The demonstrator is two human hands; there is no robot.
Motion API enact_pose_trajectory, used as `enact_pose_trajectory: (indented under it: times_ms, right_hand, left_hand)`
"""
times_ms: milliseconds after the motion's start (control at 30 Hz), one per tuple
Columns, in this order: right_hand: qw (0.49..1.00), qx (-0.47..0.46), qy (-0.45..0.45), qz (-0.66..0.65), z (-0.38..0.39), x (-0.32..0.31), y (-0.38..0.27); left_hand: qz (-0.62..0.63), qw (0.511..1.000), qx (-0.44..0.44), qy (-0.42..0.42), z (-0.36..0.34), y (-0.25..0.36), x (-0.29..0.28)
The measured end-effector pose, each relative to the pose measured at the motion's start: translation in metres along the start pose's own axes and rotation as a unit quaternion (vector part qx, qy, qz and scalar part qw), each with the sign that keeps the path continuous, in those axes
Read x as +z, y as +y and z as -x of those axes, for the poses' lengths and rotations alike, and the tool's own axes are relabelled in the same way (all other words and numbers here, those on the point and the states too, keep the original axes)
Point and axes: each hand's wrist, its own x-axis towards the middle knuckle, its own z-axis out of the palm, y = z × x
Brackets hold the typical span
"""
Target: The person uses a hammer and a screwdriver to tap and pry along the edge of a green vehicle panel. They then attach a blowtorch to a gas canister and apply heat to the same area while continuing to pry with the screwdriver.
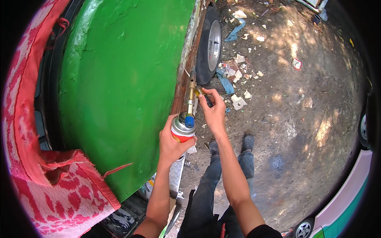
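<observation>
My left hand is wrapped round a gas canister with a silver top and a red and white body. Screwed onto it is a blowtorch head with a brass tube and a blue knob; its nozzle points away from me. Beside the brass tube, my right hand pinches a small yellow and dark thing, which looks like a lighter, partly hidden by my fingers. Close to the nozzle runs the rusty, scraped edge of a green car panel.
A wheel stands just beyond the panel's edge. At the left hangs a red and pink patterned cloth. Paint flakes and blue rags litter the dirt floor. Another vehicle stands at the lower right.
</observation>
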Motion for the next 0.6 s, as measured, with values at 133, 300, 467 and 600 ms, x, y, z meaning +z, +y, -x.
enact_pose_trajectory:
  times_ms: [133,300,467,600]
  right_hand:
    - [0.999,-0.020,0.022,-0.023,-0.003,0.006,-0.002]
    - [0.997,0.012,0.008,-0.080,0.002,0.010,0.006]
    - [0.987,0.068,-0.002,-0.147,-0.002,0.010,0.002]
    - [0.982,0.083,-0.016,-0.167,-0.002,0.007,0.004]
  left_hand:
    - [0.005,1.000,-0.008,0.007,0.002,-0.002,-0.002]
    - [0.019,0.999,-0.027,0.014,0.007,0.001,-0.003]
    - [0.035,0.999,-0.017,0.024,0.011,-0.006,-0.001]
    - [0.036,0.998,-0.022,0.036,0.014,-0.010,0.009]
